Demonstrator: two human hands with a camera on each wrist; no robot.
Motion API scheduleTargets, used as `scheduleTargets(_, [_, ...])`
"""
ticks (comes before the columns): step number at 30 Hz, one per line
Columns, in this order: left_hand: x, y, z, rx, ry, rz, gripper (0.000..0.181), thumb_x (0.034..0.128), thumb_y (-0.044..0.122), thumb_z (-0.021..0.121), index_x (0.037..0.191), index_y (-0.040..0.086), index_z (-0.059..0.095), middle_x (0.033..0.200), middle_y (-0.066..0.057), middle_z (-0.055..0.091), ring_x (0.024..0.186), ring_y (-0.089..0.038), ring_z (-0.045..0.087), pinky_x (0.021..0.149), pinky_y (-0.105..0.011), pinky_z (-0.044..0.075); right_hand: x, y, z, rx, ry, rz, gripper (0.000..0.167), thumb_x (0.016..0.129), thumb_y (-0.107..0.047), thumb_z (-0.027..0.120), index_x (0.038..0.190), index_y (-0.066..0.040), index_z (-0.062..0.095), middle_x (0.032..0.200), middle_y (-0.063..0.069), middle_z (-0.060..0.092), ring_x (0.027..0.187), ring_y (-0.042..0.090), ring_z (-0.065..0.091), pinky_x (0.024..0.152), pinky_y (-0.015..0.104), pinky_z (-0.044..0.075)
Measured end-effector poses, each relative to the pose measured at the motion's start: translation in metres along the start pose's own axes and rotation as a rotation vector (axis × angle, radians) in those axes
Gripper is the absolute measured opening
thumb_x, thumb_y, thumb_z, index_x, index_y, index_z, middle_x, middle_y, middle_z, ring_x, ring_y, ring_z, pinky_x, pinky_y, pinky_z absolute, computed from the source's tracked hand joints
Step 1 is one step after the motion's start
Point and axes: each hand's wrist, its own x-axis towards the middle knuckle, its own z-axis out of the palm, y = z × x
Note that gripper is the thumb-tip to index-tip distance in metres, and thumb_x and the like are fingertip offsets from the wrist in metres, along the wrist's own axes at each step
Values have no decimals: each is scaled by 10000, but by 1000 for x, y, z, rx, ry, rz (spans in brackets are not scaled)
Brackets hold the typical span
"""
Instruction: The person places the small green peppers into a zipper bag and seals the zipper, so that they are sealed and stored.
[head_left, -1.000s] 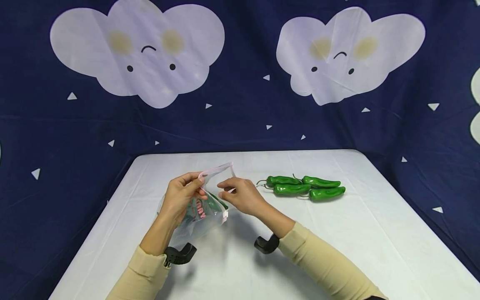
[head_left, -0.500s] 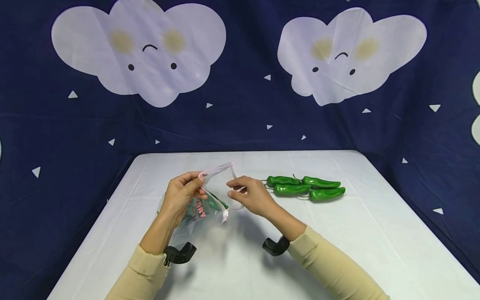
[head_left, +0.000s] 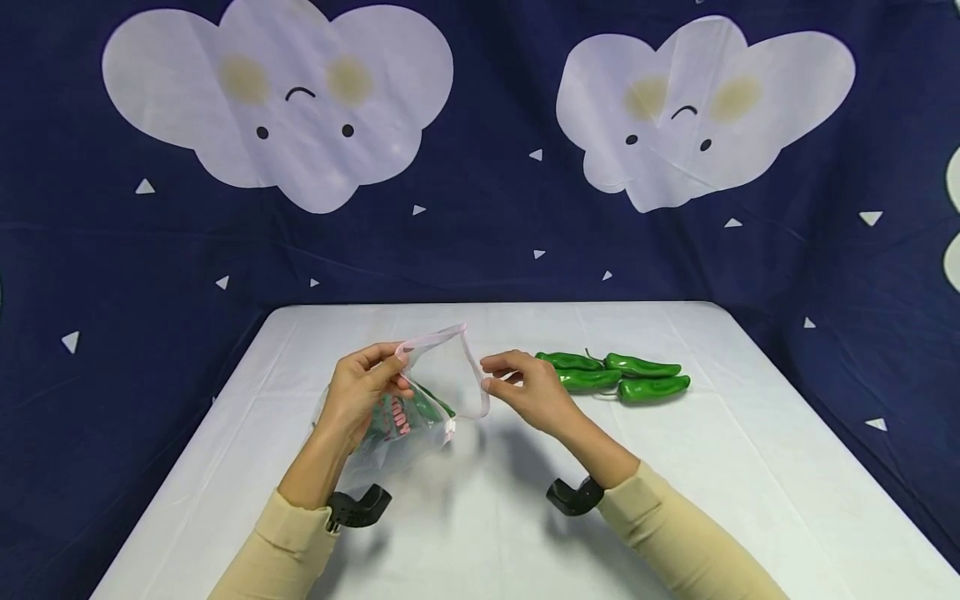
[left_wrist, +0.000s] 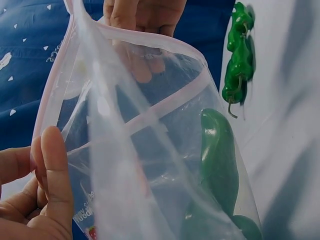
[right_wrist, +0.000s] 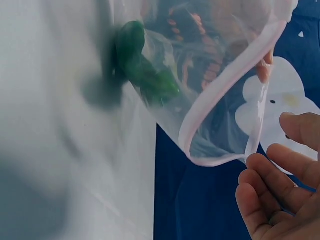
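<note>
Two bare hands are held over a white-covered table [head_left: 480, 542], in front of a dark blue backdrop [head_left: 480, 267] printed with clouds [head_left: 288, 150] and small pale triangles. At left, the left arm is covered by a beige sleeve [head_left: 273, 546]; a black wrist device [head_left: 360, 507] is worn at its cuff. A clear bag [head_left: 397, 457] is grasped by the left hand [head_left: 362, 387], its pink-edged rim [right_wrist: 215, 92] pinched between thumb and fingers. The mouth is spread wide and is turned toward the right. Bagged peppers [left_wrist: 219, 160], green, are seen through the film; their number cannot be told. Pinkish-red lettering [head_left: 400, 417] is printed on the bag, and a white slider [head_left: 450, 427] is seen at the near end of the rim. Whether the bag is supported by the table cannot be told. Next, the right hand [head_left: 528, 390] is placed just beside the right edge of the mouth; its fingers are loosely bent, parted from the thumb, and nothing is grasped. Farther right, four loose peppers [head_left: 642, 365], green and glossy, are laid close together on the table, the leftmost two partly hidden by the right hand.
</note>
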Motion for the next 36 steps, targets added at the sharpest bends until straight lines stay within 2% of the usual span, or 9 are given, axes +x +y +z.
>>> scheduleTargets(8, [-1,0,0,-19,-1,10,343,936,127,581,1188,-103,545,780,-29,598,558,-76,618,599,-232,602,-8,7,-15,-9,20,30,293,867,-235,681,1140,-132,668,1103,29,697,959,181,650,823,293,556])
scheduleTargets(15, [-1,0,-1,-19,-6,15,335,938,115,573,1182,-112,539,737,-11,597,544,-81,621,607,-237,603,-14,17,-31,-10,40,110,289,870,-293,678,1140,-192,664,1117,8,690,999,205,643,848,373,564])
scheduleTargets(23, [-1,0,-2,-12,-4,13,341,938,132,580,1184,-101,544,740,-5,597,552,-84,622,610,-242,605,-22,36,-49,7,58,106,337,867,-279,684,1162,-119,652,1125,61,688,1028,246,644,869,415,559])
scheduleTargets(29, [-2,0,-2,-6,-3,11,342,938,134,580,1188,-97,544,755,26,585,567,-77,617,603,-233,603,-28,54,-62,-25,55,132,348,877,-300,672,1186,-145,636,1170,81,671,1076,282,614,902,457,537])
scheduleTargets(36, [-2,0,-2,2,0,4,339,940,137,578,1190,-90,547,748,27,583,569,-76,617,607,-232,604,-37,73,-77,-59,63,166,378,894,-336,645,1216,-140,616,1197,82,659,1095,274,601,892,418,541])
